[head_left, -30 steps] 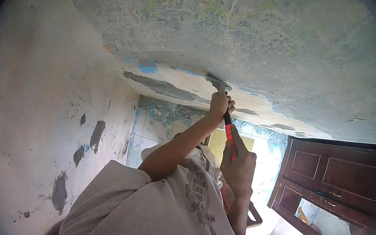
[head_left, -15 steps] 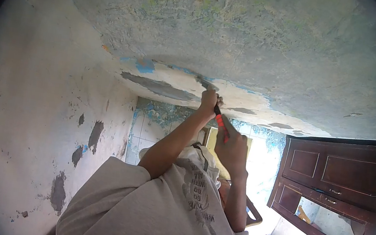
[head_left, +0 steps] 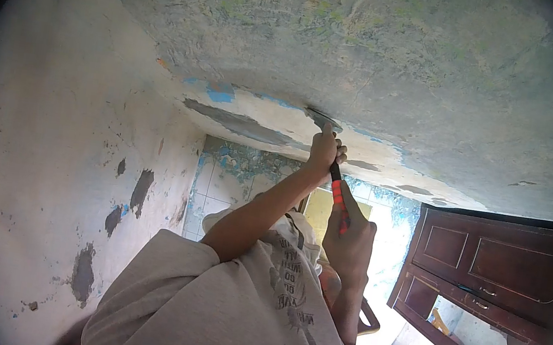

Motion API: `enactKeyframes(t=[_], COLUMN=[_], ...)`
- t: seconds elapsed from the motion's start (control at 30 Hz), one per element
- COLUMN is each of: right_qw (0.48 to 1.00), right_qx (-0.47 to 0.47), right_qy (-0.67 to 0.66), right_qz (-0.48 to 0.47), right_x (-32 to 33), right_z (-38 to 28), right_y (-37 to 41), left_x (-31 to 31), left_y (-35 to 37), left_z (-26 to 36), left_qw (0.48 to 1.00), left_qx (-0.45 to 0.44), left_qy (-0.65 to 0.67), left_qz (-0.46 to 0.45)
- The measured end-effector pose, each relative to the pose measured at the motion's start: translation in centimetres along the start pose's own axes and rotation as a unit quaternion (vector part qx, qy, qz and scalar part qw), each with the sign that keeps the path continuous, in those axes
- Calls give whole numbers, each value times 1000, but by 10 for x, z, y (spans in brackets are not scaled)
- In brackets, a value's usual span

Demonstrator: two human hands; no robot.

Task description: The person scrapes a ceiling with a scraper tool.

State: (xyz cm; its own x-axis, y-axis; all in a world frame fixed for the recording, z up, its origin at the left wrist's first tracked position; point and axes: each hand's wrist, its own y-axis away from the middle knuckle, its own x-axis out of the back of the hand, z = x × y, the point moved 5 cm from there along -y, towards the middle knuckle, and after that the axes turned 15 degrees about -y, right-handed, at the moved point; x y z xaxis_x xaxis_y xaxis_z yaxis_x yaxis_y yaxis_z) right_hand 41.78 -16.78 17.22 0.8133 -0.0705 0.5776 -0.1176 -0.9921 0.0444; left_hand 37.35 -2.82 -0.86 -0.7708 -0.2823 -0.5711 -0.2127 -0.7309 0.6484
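Note:
A scraper (head_left: 338, 173) with a wide metal blade and a black-and-red handle is in both my hands. Close behind the blade, my left hand (head_left: 323, 152) is closed around the tool's neck, its thumb toward the blade. Lower down, my right hand (head_left: 351, 242) wraps the red part of the handle. The blade meets the worn plaster surface (head_left: 402, 70) along a ragged border, where blue paint flakes and a whitish layer adjoin bare grey. Part of the handle is hidden inside my right fist.
To the left stands a whitish wall (head_left: 50, 143) with several dark bare patches. A dark brown wooden cabinet (head_left: 489, 253) with a broken-looking pane is at the right. Patchy blue tiles (head_left: 220, 179) show behind my arms. My pale shirt (head_left: 201, 316) fills the bottom.
Both hands and the scraper have shifted to the right along the ragged border, and my right hand sits slightly lower in view. The grip on the scraper is unchanged.

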Motion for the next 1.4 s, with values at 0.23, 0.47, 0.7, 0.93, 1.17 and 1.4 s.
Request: enactKeyframes(t=[0.23,0.47,0.7,0.93,1.17,1.4], right_qw=[999,998,1000,1000,999,999], right_qx=[-38,-52,-24,-9,-17,-14], right_qy=[-31,-24,-13,-13,-34,-26], right_qz=[-4,-12,-15,12,-4,-30], right_x=[9,8,4,4,11,-5], right_z=[-2,19,22,14,6,14], right_y=[3,-1,-6,0,6,-3], left_x=[-1,1,6,3,-3,21], left_y=[-3,-8,-7,-13,0,-21], left_z=[-5,-7,-3,-6,0,1], left_qw=[1000,999,998,999,999,999], left_qx=[-5,-30,-42,-19,-32,-43], left_qy=[-13,-18,-9,16,-1,-7], left_qz=[-7,14,36,30,13,11])
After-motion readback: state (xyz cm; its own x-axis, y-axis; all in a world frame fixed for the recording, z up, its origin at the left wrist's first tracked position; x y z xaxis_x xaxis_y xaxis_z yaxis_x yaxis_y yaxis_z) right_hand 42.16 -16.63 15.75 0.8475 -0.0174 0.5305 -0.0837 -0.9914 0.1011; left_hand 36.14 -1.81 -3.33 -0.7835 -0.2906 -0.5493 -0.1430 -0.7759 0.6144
